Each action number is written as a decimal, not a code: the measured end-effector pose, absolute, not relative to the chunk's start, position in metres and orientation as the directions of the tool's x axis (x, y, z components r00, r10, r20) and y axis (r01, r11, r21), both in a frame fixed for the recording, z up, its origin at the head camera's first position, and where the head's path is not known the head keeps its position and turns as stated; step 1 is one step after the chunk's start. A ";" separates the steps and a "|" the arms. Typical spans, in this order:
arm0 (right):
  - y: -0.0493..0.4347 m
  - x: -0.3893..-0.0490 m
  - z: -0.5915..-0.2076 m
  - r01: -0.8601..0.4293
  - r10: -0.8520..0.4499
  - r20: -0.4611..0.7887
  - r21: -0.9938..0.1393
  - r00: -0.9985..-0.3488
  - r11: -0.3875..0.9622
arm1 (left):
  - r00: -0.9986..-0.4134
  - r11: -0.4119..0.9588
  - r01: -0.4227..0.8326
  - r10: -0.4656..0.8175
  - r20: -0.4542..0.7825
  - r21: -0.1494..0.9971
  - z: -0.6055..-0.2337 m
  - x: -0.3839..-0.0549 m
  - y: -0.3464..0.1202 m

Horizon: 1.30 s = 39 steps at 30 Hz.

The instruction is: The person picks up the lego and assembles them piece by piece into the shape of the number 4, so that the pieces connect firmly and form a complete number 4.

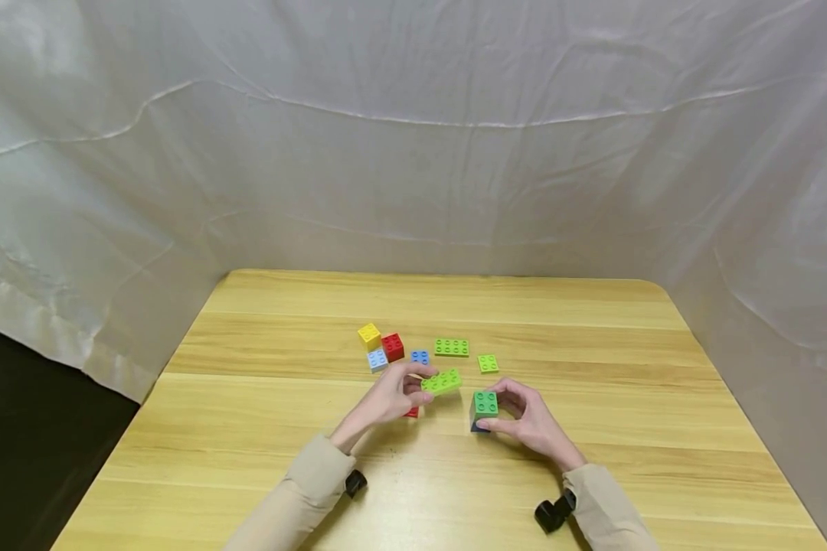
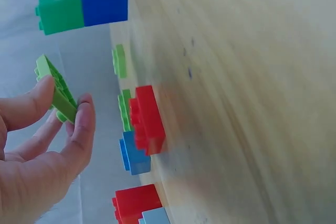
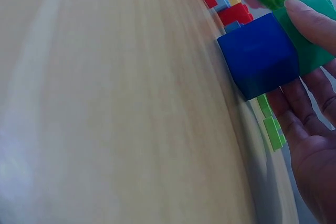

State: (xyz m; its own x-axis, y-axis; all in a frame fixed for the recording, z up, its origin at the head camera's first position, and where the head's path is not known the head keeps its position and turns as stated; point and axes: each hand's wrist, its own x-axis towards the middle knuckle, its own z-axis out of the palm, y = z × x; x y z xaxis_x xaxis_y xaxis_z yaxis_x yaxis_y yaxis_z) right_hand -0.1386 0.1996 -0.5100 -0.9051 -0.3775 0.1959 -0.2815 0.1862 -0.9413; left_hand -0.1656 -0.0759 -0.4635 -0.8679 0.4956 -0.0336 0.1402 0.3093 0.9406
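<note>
In the head view my left hand (image 1: 394, 394) pinches a thin lime-green brick (image 1: 444, 382) by its left end, raised over the table and tilted. The left wrist view shows the same lime brick (image 2: 56, 87) between thumb and fingers. My right hand (image 1: 532, 417) grips a stack of two bricks, a green brick (image 1: 485, 402) on top of a dark blue brick (image 3: 260, 53). That stack is held off the table, to the right of the lime brick and apart from it. A red brick (image 2: 148, 120) lies on the table, partly hidden by my left hand in the head view.
Beyond the hands lie a yellow brick (image 1: 369, 335), a red brick (image 1: 393, 347), a light blue brick (image 1: 377, 360) and a blue brick (image 1: 420, 357). A long flat lime brick (image 1: 451, 347) and a small square lime one (image 1: 488, 363) lie farther right. Grey cloth (image 1: 455, 176) surrounds the wooden table (image 1: 248, 451).
</note>
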 end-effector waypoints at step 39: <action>0.199 -0.138 -0.510 -0.267 -0.375 0.189 -0.949 -0.908 0.169 | -0.931 -0.015 -0.020 0.364 -0.014 1.000 -0.453 -0.139 -0.061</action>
State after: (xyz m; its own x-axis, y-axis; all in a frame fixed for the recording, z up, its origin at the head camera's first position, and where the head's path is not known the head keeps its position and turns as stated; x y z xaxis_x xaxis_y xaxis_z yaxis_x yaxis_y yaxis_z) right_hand -0.1381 0.1994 -0.5100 -0.9077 -0.3748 0.1888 -0.2670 0.1688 -0.9488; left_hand -0.1386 -0.0613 -0.4526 -0.9312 0.3643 -0.0135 -0.0204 -0.0149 0.9997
